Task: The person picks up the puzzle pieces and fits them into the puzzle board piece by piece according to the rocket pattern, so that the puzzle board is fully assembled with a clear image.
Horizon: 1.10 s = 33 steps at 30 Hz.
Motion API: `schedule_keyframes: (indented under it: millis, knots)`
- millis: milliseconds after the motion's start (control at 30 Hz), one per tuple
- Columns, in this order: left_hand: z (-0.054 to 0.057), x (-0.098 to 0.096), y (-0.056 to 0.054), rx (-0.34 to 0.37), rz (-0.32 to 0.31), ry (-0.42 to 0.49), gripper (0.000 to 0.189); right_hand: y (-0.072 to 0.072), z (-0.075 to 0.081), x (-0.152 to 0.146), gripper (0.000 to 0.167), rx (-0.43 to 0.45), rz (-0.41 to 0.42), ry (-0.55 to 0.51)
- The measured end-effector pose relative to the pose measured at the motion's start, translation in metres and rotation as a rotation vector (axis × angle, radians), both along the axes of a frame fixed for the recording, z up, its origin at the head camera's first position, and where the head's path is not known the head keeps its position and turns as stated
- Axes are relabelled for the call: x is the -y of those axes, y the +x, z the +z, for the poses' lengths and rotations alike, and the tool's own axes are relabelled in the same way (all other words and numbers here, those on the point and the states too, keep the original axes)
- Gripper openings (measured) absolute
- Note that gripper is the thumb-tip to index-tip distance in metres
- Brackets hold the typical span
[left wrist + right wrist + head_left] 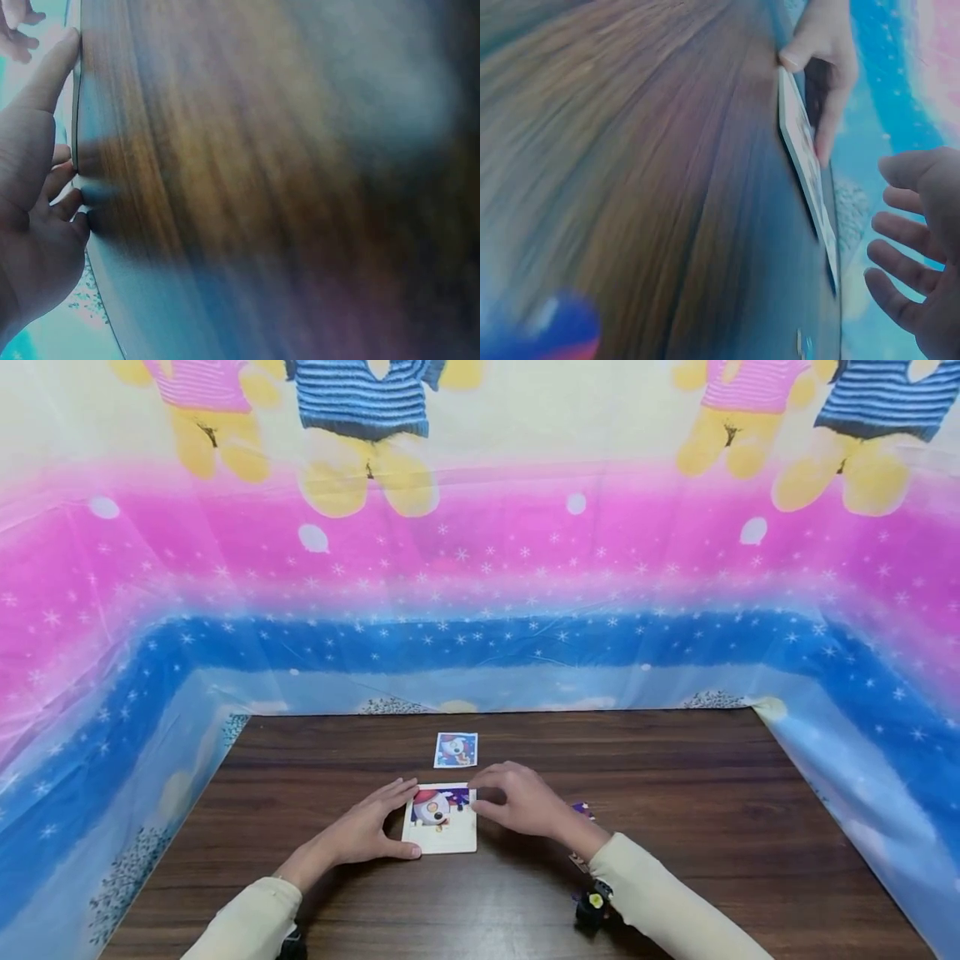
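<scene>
A small jigsaw board [442, 839] lies on the table, its upper part showing a cartoon white face with a red top and a purple corner, its lower part plain cream. My left hand [358, 831] holds the board along its left side, thumb at the near corner and fingers at the far one; the left wrist view shows that thumb and those fingers [45, 172] at the edge. Over the board's far right corner is my right hand [525, 802], fingers loosely bent. In the right wrist view this right hand [922, 240] has nothing between its fingers.
Behind the board lies a small picture card [456, 750] with a similar cartoon. Loose jigsaw pieces [582, 811] lie partly hidden by my right forearm. A patterned cloth [480, 552] hangs round the dark wooden table [675, 777] at the back and sides.
</scene>
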State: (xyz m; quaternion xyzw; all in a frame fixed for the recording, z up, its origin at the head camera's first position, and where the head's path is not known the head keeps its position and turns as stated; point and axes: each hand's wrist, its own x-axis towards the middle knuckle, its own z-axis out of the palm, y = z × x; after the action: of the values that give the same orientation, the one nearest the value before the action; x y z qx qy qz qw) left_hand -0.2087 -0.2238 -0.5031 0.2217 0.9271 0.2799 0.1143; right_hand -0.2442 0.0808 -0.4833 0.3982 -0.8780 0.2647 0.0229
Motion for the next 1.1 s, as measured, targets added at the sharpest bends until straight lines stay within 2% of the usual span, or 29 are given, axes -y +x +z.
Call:
schedule_keyframes:
  millis: [100,400,600,867,1100]
  knots:
    - [0.001,0.001,0.001,-0.002,-0.001,-0.001,0.102,0.004,0.003,-0.016,0.034,0.008,-0.032,-0.026]
    - [0.002,0.000,0.000,-0.004,-0.005,-0.004,0.102,0.019,0.006,-0.065,0.031,-0.095,-0.077,-0.073]
    - [0.001,0.000,0.001,-0.007,-0.003,-0.002,0.103,0.031,0.009,-0.093,0.028,-0.102,-0.103,-0.087]
    - [0.000,0.000,0.002,-0.003,0.000,0.000,0.103,0.044,0.000,-0.129,0.025,-0.109,-0.164,-0.101]
    - [0.000,-0.001,0.001,-0.002,0.013,-0.004,0.102,0.046,-0.004,-0.144,0.023,-0.124,-0.230,-0.102]
